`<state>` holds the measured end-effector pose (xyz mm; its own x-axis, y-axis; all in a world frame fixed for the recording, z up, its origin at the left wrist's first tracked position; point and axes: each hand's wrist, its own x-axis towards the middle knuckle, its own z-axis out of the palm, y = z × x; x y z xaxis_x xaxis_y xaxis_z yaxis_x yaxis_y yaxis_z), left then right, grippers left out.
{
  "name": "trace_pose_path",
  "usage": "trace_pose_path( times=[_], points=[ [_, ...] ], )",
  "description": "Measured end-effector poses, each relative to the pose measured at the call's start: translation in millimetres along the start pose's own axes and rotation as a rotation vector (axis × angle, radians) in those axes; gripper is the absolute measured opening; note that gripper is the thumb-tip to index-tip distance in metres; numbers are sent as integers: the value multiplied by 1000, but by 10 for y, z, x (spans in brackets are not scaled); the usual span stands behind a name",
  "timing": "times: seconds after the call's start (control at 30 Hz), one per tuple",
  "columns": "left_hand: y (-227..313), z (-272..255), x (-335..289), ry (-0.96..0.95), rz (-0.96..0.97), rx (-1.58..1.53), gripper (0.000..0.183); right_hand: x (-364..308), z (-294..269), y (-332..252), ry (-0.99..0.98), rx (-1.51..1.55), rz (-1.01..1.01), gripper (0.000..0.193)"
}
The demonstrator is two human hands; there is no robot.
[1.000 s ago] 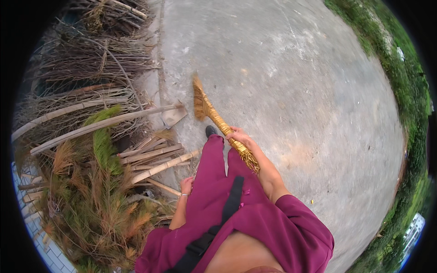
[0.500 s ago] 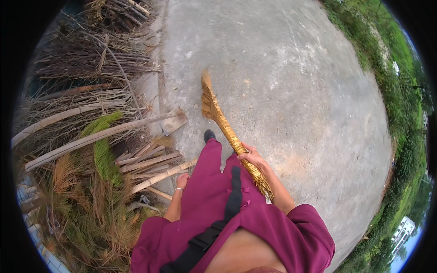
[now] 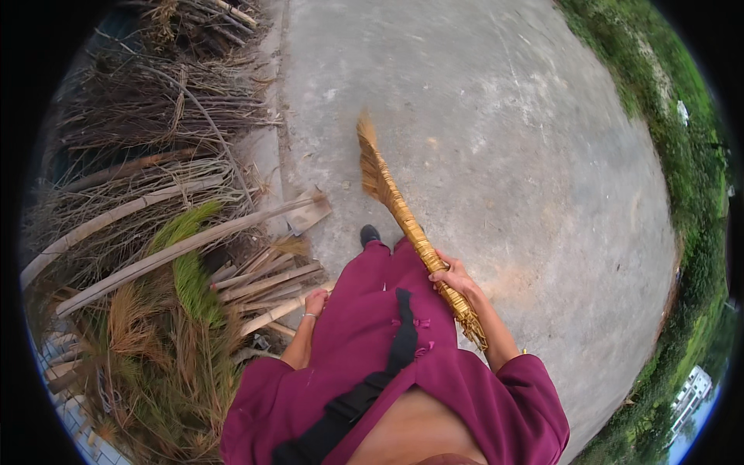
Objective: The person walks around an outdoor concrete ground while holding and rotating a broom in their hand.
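Observation:
My right hand (image 3: 456, 277) is wrapped round the lower part of a straw broom's handle, which is bound in shiny golden strips. The broom (image 3: 404, 215) slants away from me to the upper left. Its tan bristle head (image 3: 373, 164) is fanned out over the concrete, with the tip slightly blurred; whether it touches the ground I cannot tell. At my left side hangs my left hand (image 3: 316, 301), a bracelet at the wrist. Its fingers look curled in and nothing shows in them. My dark shoe (image 3: 370, 235) is on the ground beyond my purple trousers.
Bundles of thin branches (image 3: 167, 120) and dry pine boughs (image 3: 167, 372) pile up along the left. Long wooden poles (image 3: 174, 240) and cut bamboo (image 3: 275, 316) jut toward my legs. Grey concrete (image 3: 542, 201) stretches right to a strip of green plants (image 3: 686, 232).
The broom and my right hand have shifted a little to the right in view. My left hand and the woodpile appear slightly farther right too.

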<state>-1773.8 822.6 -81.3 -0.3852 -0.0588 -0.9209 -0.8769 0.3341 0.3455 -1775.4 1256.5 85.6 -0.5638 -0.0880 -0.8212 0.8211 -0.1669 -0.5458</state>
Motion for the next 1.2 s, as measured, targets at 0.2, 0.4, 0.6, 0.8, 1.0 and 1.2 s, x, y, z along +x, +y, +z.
trace_pose_path(
  times=[0.2,0.4,0.6,0.8,1.0,1.2],
  points=[
    [1021,449,-252,22,-25,-160,27,769,-456,200,14,-96,2,75],
    [1129,706,-279,135,27,-245,23,483,-963,-357,-3,-236,88,78],
    [1088,781,14,290,174,-149,16,958,-1160,-115,-114,-257,-2,77],
    [1317,973,160,309,203,39,18,1007,-1337,-320,-87,-302,-1,78],
    [1659,1223,293,252,256,147,20,976,-1385,-420,-90,-356,29,81],
    [1275,1129,70,162,204,12,19,117,-1651,-768,-2,-230,44,77]
  ],
)
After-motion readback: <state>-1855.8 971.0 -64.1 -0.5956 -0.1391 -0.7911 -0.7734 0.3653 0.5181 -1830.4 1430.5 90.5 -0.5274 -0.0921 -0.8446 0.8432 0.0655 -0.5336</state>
